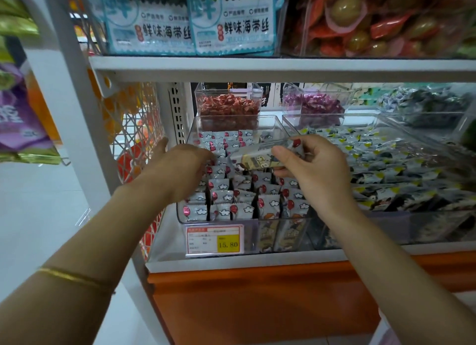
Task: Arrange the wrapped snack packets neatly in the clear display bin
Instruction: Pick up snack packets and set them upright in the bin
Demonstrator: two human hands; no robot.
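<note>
view: head cam only, looking down at the shelf.
bin: clear bin at the shelf's left end, price tag clipped on its front.
packets: balloon+cloud print packets stand upright in rows running front to back. Left rows tidy, right-mid ones looser w/ some tilted. Back of bin looks sparse.
right hand: right hand pinches one held packet btwn thumb and fingers. It lies sideways above mid bin, clear of the rows.
left hand: left hand holds nothing, fingers fairly straight, tips on the left-row tops abt mid bin. Thumb splayed toward the bin's left wall.
step (my read): slotting the held packet into a row.
do it well: turn it upright, print facing front like the rest. Use the L hand to press a row aside and open a gap. Drop it in edge-first, then let the row close. Match top height w/ neighbours.
risk: loose right-mid packets prob tip if bumped, so go in from above, not sideways.
progress (est): past halfway; right-mid and back need squaring up.
nearby: yellow-marked packets in the next bin just beside on the right, don't mix. Red sweets behind.
</note>
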